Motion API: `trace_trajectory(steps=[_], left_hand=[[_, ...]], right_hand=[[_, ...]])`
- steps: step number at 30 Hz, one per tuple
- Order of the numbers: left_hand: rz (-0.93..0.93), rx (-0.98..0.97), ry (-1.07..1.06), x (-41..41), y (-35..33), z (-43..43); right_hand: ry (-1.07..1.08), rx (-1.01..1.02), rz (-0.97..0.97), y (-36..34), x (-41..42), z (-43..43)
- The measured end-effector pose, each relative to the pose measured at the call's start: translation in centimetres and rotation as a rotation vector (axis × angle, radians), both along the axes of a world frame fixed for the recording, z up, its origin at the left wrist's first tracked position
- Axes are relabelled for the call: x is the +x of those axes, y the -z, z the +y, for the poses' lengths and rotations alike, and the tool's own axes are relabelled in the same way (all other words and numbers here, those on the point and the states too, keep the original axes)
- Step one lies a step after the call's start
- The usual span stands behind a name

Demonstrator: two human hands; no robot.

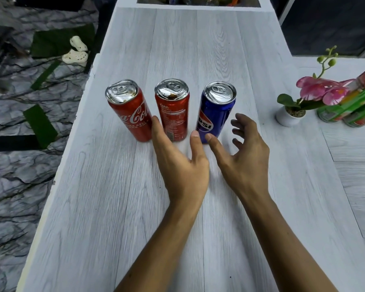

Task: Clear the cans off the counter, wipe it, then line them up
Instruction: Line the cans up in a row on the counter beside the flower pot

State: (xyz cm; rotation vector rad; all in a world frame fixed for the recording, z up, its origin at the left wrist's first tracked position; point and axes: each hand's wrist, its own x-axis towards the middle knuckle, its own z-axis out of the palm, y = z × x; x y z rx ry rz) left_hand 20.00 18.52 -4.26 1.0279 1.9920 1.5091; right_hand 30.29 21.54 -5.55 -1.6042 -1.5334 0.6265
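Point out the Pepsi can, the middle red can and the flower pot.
Pepsi can (214, 114): head view, on its blue side wall.
middle red can (174, 114): head view, on its label.
flower pot (287, 120): head view, on its white wall.

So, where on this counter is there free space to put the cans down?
The counter is bare behind the three cans, up to the far white ledge, and in front, around both forearms. It is crowded at the right, where the flower pot and the green-labelled cans stand.
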Motion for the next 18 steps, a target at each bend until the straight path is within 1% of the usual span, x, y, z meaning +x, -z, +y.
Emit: trace_trajectory(steps=[4,7,12,15,18], left_hand=[[0.020,0.011,0.007,0.8,0.1,-1.9],[0.052,0.012,0.051,1.2,0.4,-3.6],[0.156,-0.020,0.193,2.1,1.1,-5.8],[0.209,-0.089,0.328,2.8,1.3,-6.7],[0.265,-0.138,0.461,3.9,1.4,-7.1]], right_hand=[[0.004,-0.030,-0.040,0.1,1.0,-1.0],[-0.003,-0.046,-0.070,0.1,1.7,-2.0],[-0.019,-0.052,-0.134,-0.2,3.5,-3.7],[-0.049,-0.059,-0.200,-0.3,5.0,-4.8],[-0.061,-0.048,-0.226,-0.7,6.9,-6.0]])
